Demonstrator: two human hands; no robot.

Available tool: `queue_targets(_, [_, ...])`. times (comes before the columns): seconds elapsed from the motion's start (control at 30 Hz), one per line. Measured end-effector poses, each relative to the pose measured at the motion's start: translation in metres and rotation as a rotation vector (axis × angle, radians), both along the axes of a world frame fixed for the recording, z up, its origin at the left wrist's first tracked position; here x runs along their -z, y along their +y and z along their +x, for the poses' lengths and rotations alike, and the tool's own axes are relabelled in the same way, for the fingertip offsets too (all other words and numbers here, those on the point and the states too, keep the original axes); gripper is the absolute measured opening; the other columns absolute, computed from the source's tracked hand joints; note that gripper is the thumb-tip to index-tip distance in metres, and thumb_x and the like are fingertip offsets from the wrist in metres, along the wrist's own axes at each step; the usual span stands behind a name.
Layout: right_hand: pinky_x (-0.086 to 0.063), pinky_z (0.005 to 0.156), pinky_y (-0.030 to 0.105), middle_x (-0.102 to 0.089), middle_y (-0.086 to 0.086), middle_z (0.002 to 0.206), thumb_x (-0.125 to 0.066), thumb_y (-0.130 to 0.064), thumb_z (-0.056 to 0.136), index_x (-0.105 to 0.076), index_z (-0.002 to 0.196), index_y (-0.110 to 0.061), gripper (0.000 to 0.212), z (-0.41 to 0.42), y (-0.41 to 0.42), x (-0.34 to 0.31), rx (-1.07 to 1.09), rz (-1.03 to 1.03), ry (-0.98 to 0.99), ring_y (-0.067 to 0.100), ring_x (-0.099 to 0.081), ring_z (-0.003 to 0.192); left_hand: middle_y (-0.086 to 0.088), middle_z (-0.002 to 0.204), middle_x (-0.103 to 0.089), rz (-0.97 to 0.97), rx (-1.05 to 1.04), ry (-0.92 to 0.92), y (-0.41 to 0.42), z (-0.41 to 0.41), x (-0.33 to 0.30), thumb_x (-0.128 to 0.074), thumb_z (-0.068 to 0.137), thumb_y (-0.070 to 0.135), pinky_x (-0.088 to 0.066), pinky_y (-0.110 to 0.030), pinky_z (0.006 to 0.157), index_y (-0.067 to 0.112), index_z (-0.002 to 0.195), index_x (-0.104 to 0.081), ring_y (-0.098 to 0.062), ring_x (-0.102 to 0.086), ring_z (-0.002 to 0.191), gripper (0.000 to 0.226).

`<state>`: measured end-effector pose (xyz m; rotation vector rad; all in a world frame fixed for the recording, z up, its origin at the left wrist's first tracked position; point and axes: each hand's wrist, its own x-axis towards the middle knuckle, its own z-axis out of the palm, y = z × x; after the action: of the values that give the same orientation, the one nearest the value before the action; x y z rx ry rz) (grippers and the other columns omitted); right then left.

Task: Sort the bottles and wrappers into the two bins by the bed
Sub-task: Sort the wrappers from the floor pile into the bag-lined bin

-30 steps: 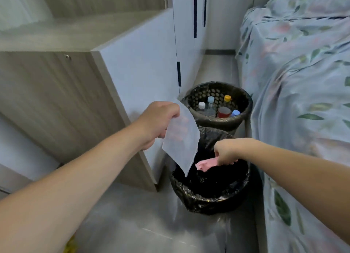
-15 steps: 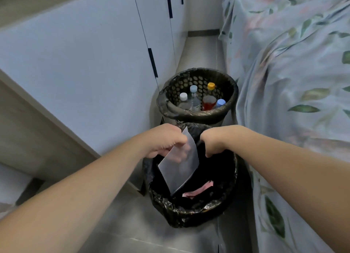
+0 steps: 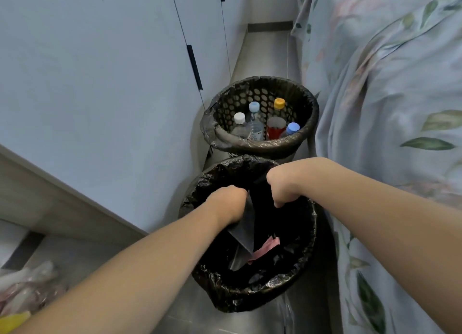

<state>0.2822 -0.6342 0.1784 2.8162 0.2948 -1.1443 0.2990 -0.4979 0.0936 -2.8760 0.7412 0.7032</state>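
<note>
I see a pile of wrappers (image 3: 27, 283) on the floor at far left. Left hand (image 3: 228, 202) is closed on a clear wrapper (image 3: 242, 236), hanging down inside the near bin (image 3: 306, 256) w/ a pink wrapper (image 3: 265, 248) at its bottom. Right hand (image 3: 282, 186) is curled shut over that bin; can't tell if it holds anything. Far bin (image 3: 308, 113) has bottles (image 3: 255, 123), standing. Bed (image 3: 390, 108) at right.

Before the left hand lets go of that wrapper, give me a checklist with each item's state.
1. Left hand grips the clear wrapper: ok.
2. Wrapper hangs inside the near bin, not over the rim: ok.
3. Near bin holds wrappers only; pink wrapper visible, dark bottom: cannot tell.
4. Far bin holds only bottles: ok.
5. Right hand empty: cannot tell.
</note>
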Motion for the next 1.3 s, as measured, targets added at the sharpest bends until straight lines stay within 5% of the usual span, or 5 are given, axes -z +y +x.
queue_targets(0.23, [-0.039, 0.077, 0.026, -0.055, 0.007, 0.112, -0.057, -0.023, 0.095, -0.052, 0.13, -0.009, 0.038, 0.001, 0.003, -0.001, -0.034, 0.019, 0.048, 0.021, -0.053, 0.097, -0.014, 0.102, -0.066, -0.154, 0.061, -0.322, -0.012, -0.008, -0.013, -0.045, 0.091, 0.01, -0.035, -0.037, 0.061, 0.009, 0.103, -0.046, -0.039, -0.064, 0.093, 0.012])
queue_targets(0.43, [-0.042, 0.079, 0.027, -0.057, 0.009, 0.124, -0.059, -0.024, 0.093, -0.053, 0.129, -0.008, 0.039, 0.001, 0.002, -0.001, -0.024, 0.018, 0.024, 0.024, -0.057, 0.11, -0.012, 0.086, -0.064, -0.433, -0.232, -0.129, 0.016, -0.006, -0.021, -0.046, 0.084, 0.012, -0.05, -0.044, 0.07, 0.015, 0.09, -0.044, -0.037, -0.061, 0.081, 0.007])
queue_targets(0.77, [-0.043, 0.073, 0.028, -0.061, 0.006, 0.116, -0.06, -0.022, 0.091, -0.058, 0.122, -0.011, 0.033, -0.009, 0.009, -0.007, 0.024, 0.082, -0.034, 0.021, -0.056, 0.094, -0.011, 0.086, -0.058, -0.256, -0.17, -0.278, 0.027, -0.046, -0.04, -0.045, 0.087, 0.002, -0.031, -0.036, 0.056, 0.011, 0.086, -0.037, -0.032, -0.056, 0.073, 0.013])
queue_targets(1.03, [-0.051, 0.088, 0.035, -0.064, 0.004, 0.113, -0.061, -0.034, 0.086, -0.061, 0.117, -0.012, 0.038, -0.062, 0.054, -0.023, 0.003, 0.131, -0.136, 0.023, -0.06, 0.102, 0.011, 0.094, -0.063, -0.617, -0.422, -0.072, 0.101, -0.11, -0.088, -0.053, 0.094, 0.032, -0.044, -0.027, 0.072, 0.025, 0.102, -0.063, -0.011, -0.059, 0.088, 0.015])
queue_targets(1.3, [-0.05, 0.085, 0.034, -0.064, 0.006, 0.111, -0.06, -0.034, 0.086, -0.061, 0.11, -0.009, 0.034, -0.106, 0.153, -0.047, -0.08, 0.209, -0.136, 0.025, -0.059, 0.099, 0.001, 0.101, -0.069, -0.436, -0.399, -0.105, 0.222, -0.138, -0.107, -0.055, 0.093, 0.032, -0.051, -0.034, 0.085, 0.019, 0.099, -0.066, -0.019, -0.062, 0.096, 0.018])
